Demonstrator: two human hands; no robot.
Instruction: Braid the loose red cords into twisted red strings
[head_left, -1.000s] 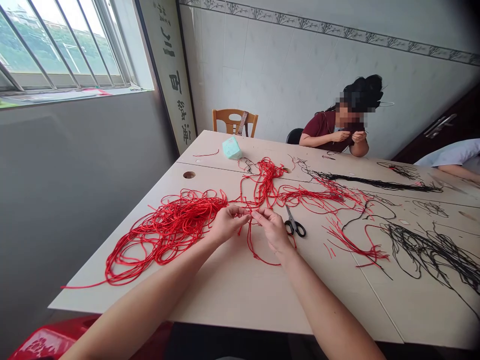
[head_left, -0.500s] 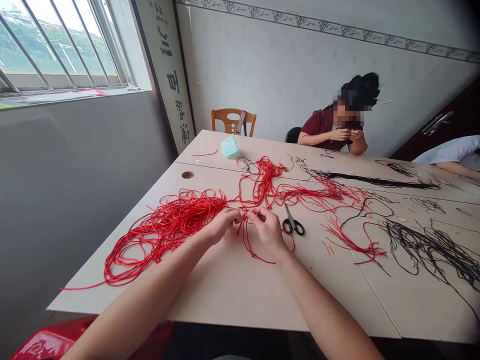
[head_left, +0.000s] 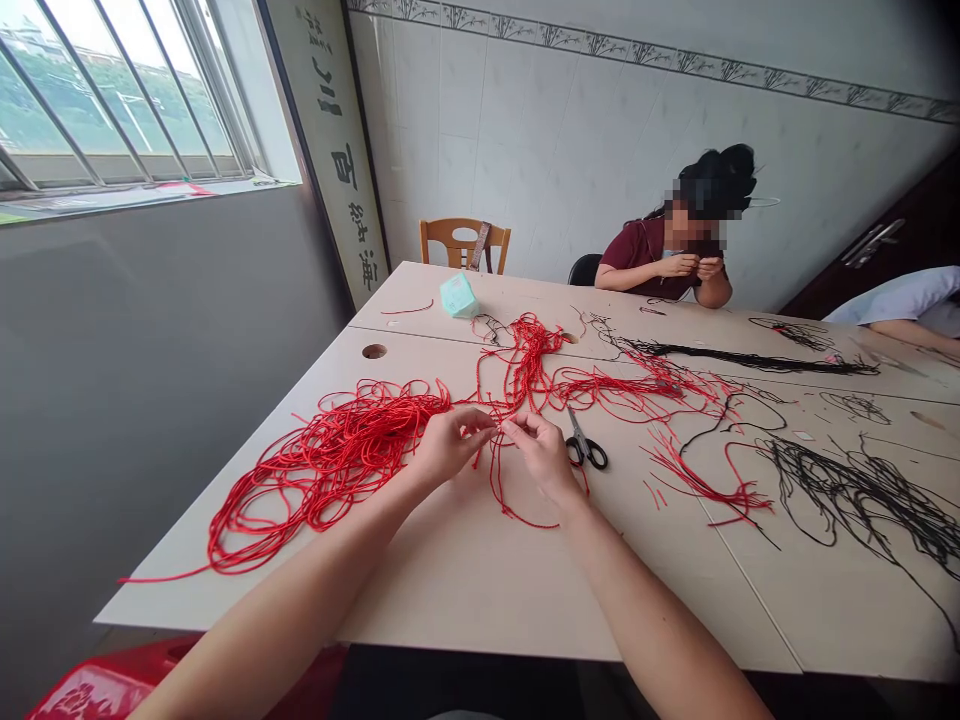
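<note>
My left hand (head_left: 452, 441) and my right hand (head_left: 541, 446) meet fingertip to fingertip above the table, both pinching a red cord (head_left: 496, 478) whose lower part hangs and curves on the tabletop. The exact spot between the fingertips is too small to make out. Left of my left hand lies a large tangled heap of red cord (head_left: 360, 430). Beyond my hands is a bundle of braided red cords (head_left: 531, 350). Black-handled scissors (head_left: 586, 447) lie just right of my right hand, apart from it.
Loose red cords (head_left: 720, 490) and black cords (head_left: 870, 500) spread over the right side of the table (head_left: 480, 590). A pale green box (head_left: 459, 296) stands toward the back. Across the table sits a person (head_left: 660, 255) with hands together; another person's sleeve (head_left: 900, 300) shows far right.
My left hand has turned, its fingers going from curled to more extended toward my right fingertips. My right hand has stayed nearly in place, still pinching.
</note>
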